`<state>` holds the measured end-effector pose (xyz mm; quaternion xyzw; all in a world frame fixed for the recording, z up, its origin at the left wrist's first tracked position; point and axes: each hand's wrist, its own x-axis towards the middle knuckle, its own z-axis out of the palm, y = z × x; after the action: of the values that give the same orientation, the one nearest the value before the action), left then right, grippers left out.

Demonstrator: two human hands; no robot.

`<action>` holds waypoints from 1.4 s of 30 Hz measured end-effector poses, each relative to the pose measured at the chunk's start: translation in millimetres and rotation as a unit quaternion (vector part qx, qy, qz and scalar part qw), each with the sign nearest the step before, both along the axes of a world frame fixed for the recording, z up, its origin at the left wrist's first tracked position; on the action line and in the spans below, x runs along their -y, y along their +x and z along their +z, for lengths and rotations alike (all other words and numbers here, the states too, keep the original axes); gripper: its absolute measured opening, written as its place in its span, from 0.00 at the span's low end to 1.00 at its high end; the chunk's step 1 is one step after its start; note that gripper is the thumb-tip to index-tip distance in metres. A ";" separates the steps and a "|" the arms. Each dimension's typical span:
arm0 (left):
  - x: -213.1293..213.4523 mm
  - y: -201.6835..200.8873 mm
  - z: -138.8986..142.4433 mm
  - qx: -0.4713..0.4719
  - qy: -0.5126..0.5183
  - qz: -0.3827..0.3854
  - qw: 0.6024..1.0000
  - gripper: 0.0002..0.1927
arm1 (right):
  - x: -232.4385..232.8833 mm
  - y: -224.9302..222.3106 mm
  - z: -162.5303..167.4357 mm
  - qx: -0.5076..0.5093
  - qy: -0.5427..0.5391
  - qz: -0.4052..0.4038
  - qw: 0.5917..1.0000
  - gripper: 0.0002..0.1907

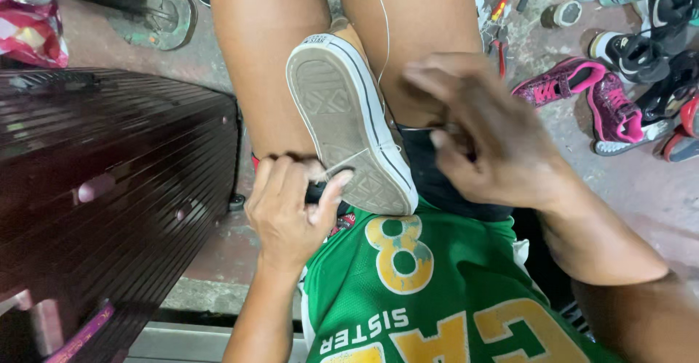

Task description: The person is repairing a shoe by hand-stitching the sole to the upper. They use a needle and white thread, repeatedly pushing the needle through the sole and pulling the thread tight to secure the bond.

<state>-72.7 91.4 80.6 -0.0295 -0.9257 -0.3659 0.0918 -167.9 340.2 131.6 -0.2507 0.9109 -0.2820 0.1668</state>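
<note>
— Where is the sneaker sitting?

— The sneaker (353, 126) is lying sole up between my thighs. My left hand (291, 214) is pinching a pale thread (344, 163) at the sole's edge.

— And the other hand?

— My right hand (484, 141) is hovering blurred beside the sneaker, fingers curled; I cannot tell what it is gripping. Pink shoes (593, 97) are lying on the floor.

Sneaker (354, 126): worn matt rubber sole w/ tread, canvas upper. Jersey (437, 297): shiny synthetic cloth. Cabinet (102, 188): glossy ribbed dark wood. Floor (641, 188): rough stained concrete.
</note>
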 end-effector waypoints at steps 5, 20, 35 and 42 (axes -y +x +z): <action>-0.3 -11.8 -5.4 0.009 0.087 -0.008 0.996 0.25 | 21.4 -4.8 -20.8 -0.093 -0.020 0.069 0.993 0.36; 15.4 -11.3 -5.5 0.024 0.339 0.061 0.938 0.15 | -14.7 -13.7 -21.6 0.159 -0.214 0.008 0.964 0.03; -2.8 -41.4 25.8 0.003 -0.038 -0.100 0.994 0.16 | -27.2 -4.3 -37.4 0.342 -0.636 -0.112 0.682 0.11; -2.2 -52.4 16.6 0.005 -0.030 -0.063 0.998 0.28 | -19.7 -1.6 -50.6 0.355 -0.574 -0.085 0.733 0.13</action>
<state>-125.1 93.6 97.2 -0.0882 -0.9332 -0.3427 0.0627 -169.5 360.0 81.0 -0.1021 0.4683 -0.8325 0.2780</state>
